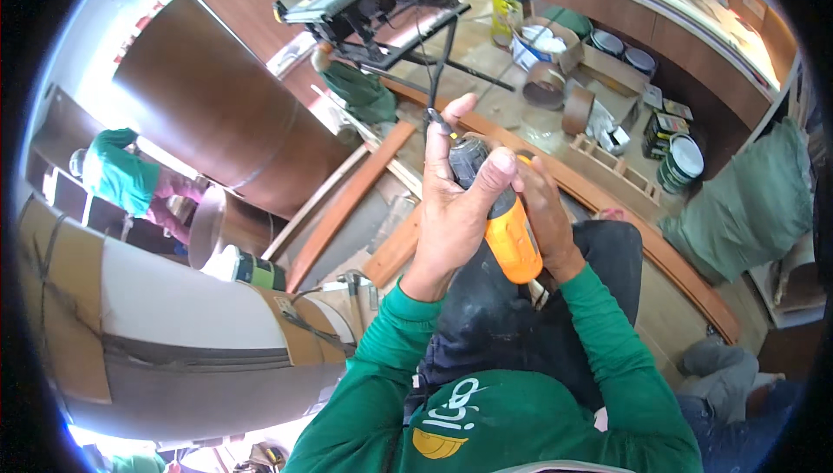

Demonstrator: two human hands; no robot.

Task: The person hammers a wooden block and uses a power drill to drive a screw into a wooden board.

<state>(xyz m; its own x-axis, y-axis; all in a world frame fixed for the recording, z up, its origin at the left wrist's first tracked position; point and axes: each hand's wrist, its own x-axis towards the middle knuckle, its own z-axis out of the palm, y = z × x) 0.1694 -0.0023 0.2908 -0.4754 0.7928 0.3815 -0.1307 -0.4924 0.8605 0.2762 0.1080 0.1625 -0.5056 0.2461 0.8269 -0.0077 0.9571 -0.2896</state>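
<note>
An orange and black cordless drill point(515, 243) is in front of me above my lap, its dark chuck end pointing away and up. My left hand point(453, 217) is closed about the drill's left side near the chuck, the thumb over the top and the index finger stretched out beside a small dark bit point(441, 123). On the other side my right hand point(548, 221) grips the drill, with its fingers partly hidden behind the body. Beneath the tool are my dark, dusty trousers point(486, 325).
Long wooden boards point(351, 204) lie ahead to the left, near a hammer point(354, 291). A table saw point(373, 4) stands beyond. Large curved brown panels point(226, 100) are at left, where a person in green point(121, 169) bends. Paint buckets point(683, 160) and a green sack point(746, 204) are at right.
</note>
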